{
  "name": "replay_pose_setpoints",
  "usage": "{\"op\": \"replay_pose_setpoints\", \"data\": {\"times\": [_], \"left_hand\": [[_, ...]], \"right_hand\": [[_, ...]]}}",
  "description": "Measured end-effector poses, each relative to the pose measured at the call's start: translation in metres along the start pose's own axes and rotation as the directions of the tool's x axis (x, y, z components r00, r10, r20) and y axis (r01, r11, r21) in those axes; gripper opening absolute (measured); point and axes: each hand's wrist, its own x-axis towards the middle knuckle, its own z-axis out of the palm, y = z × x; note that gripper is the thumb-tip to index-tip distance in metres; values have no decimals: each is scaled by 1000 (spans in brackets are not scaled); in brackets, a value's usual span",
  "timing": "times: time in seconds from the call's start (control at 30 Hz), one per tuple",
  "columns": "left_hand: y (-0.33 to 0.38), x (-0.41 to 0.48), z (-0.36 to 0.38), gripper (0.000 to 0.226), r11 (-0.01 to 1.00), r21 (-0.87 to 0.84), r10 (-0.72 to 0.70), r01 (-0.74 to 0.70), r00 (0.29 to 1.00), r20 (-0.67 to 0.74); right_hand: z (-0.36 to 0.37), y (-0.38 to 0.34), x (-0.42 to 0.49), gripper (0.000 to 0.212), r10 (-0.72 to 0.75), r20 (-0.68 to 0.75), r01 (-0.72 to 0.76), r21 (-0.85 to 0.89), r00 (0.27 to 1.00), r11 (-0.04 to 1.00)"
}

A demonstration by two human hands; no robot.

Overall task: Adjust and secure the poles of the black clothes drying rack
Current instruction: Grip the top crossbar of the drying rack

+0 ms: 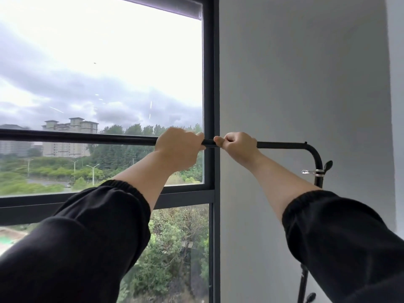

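The black drying rack's top pole runs level across the view, in front of the window. It is thicker on the left and thinner on the right, where it bends down into the upright pole. My left hand grips the thick section near its end. My right hand is closed around the thin section, a short gap away. A black knob with a metal clamp sits on the upright below the bend. My right sleeve hides the middle of the upright.
A dark-framed window fills the left half, with trees and buildings outside. A plain white wall stands behind the rack on the right. Another black knob shows low on the upright.
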Motion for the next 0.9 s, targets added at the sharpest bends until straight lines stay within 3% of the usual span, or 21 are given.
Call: {"op": "replay_pose_setpoints", "data": {"times": [0.4,0.73,0.83,0.9], "left_hand": [[-15,2,34,33,999,-37,-16,15,1000,-27],[-25,-5,36,31,998,-51,-27,26,1000,-14],[-27,-14,29,26,995,-86,-48,45,998,-28],[-32,-30,30,36,995,-90,-53,51,998,-15]], "right_hand": [[41,17,23,50,-134,-199,140,15,971,990],[47,12,22,45,-139,-237,134,-38,961,990],[52,10,7,33,-196,-240,201,-5,951,980],[64,7,-12,43,-245,-229,242,-41,942,969]]}}
